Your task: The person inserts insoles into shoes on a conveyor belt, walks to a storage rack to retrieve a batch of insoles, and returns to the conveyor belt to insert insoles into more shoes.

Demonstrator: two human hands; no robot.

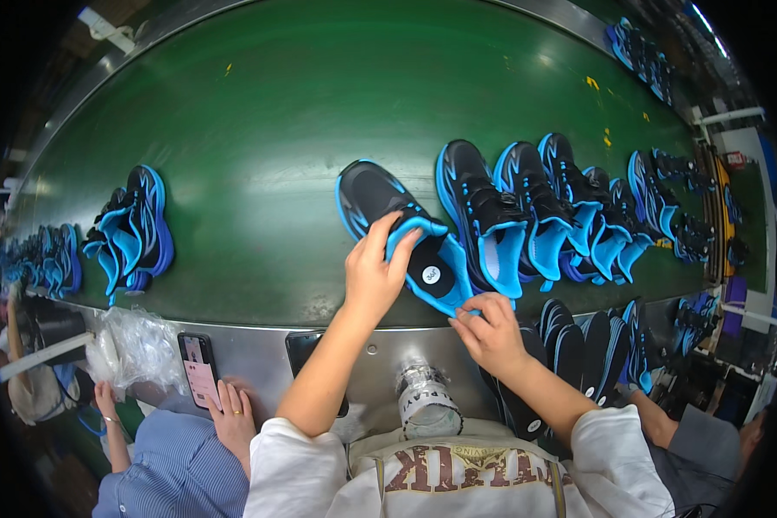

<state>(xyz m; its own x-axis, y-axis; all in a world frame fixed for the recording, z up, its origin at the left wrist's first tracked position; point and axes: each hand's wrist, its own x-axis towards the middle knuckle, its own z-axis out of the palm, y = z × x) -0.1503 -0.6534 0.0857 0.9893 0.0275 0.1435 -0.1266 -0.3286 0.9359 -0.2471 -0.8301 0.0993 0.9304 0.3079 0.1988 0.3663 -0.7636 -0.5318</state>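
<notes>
A black sneaker with bright blue lining (375, 192) lies tilted on the green conveyor belt in front of me, its toe pointing away and to the left. A dark insole with a round white sticker (424, 256) shows inside its opening. My left hand (376, 269) grips the collar and tongue on the near-left side, thumb and fingers closed on the edge. My right hand (495, 335) pinches the blue heel rim between thumb and fingers. Just right of this shoe stands another matching sneaker (468, 186), close beside it.
More sneakers (570, 186) line the green belt (276, 112) to the right; others (138, 226) stand left. Stacked insoles (591, 350) lean by the metal edge (259, 354). A tape roll (427, 401), phones (200, 371) and plastic bags (138, 345) are near. Co-workers sit either side.
</notes>
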